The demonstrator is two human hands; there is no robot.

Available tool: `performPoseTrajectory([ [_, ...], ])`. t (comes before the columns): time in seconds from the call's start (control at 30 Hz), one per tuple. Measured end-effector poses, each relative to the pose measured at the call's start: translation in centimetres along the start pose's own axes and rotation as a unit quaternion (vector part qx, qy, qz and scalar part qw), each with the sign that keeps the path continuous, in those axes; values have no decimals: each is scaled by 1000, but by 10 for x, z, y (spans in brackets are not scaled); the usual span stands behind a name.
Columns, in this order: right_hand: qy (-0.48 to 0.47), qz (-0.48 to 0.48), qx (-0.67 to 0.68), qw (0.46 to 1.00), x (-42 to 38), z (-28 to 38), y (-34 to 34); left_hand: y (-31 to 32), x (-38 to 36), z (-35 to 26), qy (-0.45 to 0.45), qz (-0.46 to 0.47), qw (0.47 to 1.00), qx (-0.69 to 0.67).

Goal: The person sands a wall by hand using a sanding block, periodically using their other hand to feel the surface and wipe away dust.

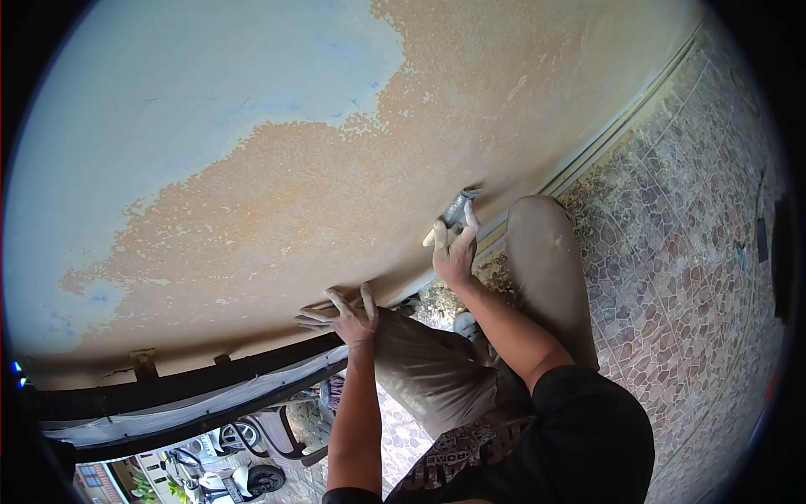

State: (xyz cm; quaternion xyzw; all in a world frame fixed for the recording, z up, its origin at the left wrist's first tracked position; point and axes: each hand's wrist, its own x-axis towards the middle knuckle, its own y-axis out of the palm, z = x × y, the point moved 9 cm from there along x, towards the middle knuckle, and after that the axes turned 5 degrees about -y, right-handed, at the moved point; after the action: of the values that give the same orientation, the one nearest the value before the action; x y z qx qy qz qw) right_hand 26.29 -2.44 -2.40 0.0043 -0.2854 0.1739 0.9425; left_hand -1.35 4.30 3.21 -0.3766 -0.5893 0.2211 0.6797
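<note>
My right hand (pixel 456 256) grips a scraper (pixel 457 207) with a grey metal blade; its pale end shows below the fingers. The blade lies against the wall (pixel 277 193), low down near the skirting. My left hand (pixel 348 319) is spread on the same wall, fingers apart, holding nothing. Both hands are coated with pale dust. Around them the wall surface is bare tan with small flecks of paint, while a pale blue-white painted area (pixel 227 67) borders it with a ragged edge.
My bent knee (pixel 544 239) is close to the wall's foot. Dust and flakes lie on the stone-patterned tile floor (pixel 646 277). A dark beam (pixel 168 391) runs along the wall at lower left. Beyond it are a chair (pixel 281 433) and a motorcycle (pixel 222 479).
</note>
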Motion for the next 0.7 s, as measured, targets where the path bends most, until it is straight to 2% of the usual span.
performPoseTrajectory([
  [0.03,82,18,71,994,-1,-10,6,-6,2,-3,30,-35,999,-18],
  [0.17,70,29,121,990,5,-11,12,-3,-3,4,-3,-22,999,-42],
  [0.27,100,11,103,990,-19,-45,17,1,-17,11,4,-17,999,-45],
  [0.33,344,29,36,938,-60,-103,21,8,-15,10,13,-23,998,-53],
  [0.37,358,9,54,932,-69,-110,24,13,-10,10,19,-28,998,-55],
  [0.4,357,8,58,932,-56,-91,24,12,-2,7,21,-32,998,-53],
  [0.47,262,53,93,959,-12,-7,15,-3,-1,0,28,-32,998,-51],
  [0.5,265,58,90,958,-11,-1,16,12,-7,11,-16,46,998,-32],
  [0.57,84,64,90,990,11,30,13,34,-19,27,-57,70,993,-79],
  [0.6,84,65,88,990,7,18,14,43,-22,35,-93,89,984,-122],
  [0.63,137,53,15,989,-6,-13,13,29,-12,22,-75,99,992,-27],
  [0.67,186,39,-56,980,-13,-39,7,26,-9,19,-76,95,992,-28],
  [0.7,373,105,-46,921,-33,-73,10,17,-6,10,-38,47,998,-25],
])
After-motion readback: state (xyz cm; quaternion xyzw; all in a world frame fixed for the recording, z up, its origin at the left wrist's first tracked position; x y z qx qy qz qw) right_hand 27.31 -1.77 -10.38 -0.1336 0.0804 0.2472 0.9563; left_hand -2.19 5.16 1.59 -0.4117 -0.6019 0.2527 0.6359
